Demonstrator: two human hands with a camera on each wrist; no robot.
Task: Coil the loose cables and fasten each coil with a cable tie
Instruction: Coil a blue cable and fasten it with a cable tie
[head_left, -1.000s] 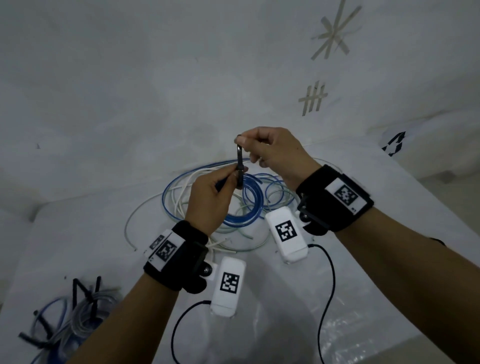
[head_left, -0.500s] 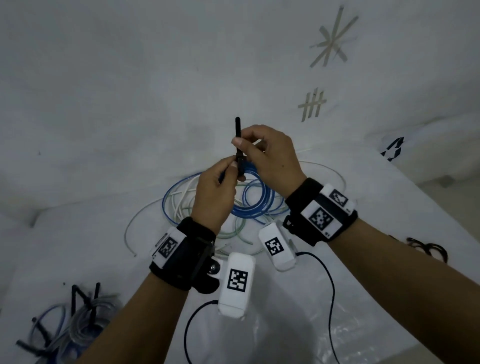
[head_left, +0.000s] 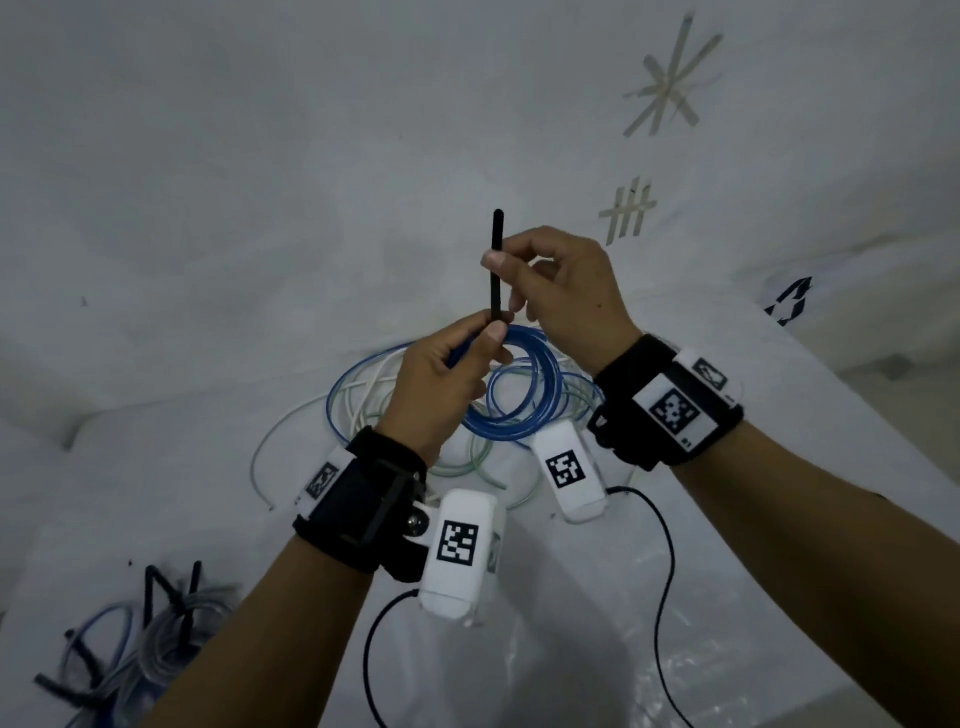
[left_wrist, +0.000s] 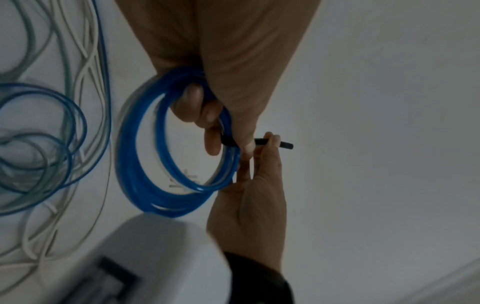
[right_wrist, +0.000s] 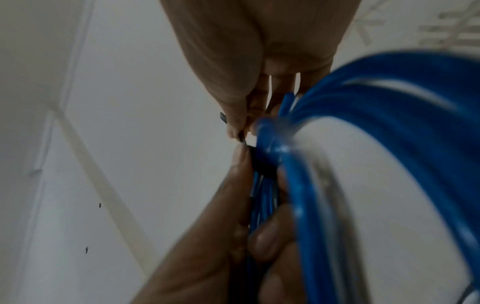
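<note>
Left hand (head_left: 441, 384) is clamped round the blue cable coil (left_wrist: 166, 164), held above the counter (head_left: 182, 467) so the black cable tie (head_left: 496, 265), pinched by the right hand (head_left: 561, 296), can be drawn tight.

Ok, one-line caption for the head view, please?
Left hand grips a blue cable coil while the right hand pinches the black cable tie upright.

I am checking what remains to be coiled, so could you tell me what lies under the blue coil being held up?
Under the blue coil held by the left hand, loose blue, white and greenish cables lie on the white table. The hands and wrist cameras cover part of that pile.
</note>
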